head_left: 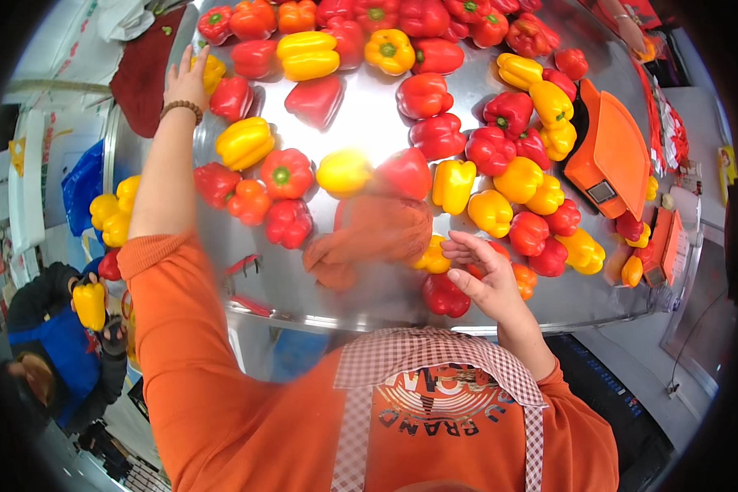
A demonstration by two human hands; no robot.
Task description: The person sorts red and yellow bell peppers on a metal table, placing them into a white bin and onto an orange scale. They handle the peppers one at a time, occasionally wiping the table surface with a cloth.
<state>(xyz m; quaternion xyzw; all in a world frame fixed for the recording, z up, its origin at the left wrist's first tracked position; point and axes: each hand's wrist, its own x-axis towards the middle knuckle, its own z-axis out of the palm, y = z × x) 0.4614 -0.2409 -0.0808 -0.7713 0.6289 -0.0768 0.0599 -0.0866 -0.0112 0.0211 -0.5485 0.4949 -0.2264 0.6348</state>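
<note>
Red, yellow and orange bell peppers lie spread over a metal table [357, 307]. My left hand [186, 77], a beaded bracelet at its wrist, reaches to the far left and touches a yellow bell pepper [212, 71], which it partly hides; whether the fingers grip it cannot be told. Beside that pepper lies a red bell pepper [231, 98]. My right hand [483, 277] is held palm up with parted fingers and nothing in it, near the table's front edge. A yellow bell pepper [435, 255] and a red bell pepper [446, 295] lie at its left. An orange-brown cloth [381, 230] lies crumpled near the middle.
An orange weighing scale [615, 150] stands on the right, a second orange scale [664, 246] beyond it. Red-handled tools [243, 264] lie front left. At the left, another person [67, 350] holds a yellow bell pepper [89, 305]. Another person's hand [632, 34] shows top right.
</note>
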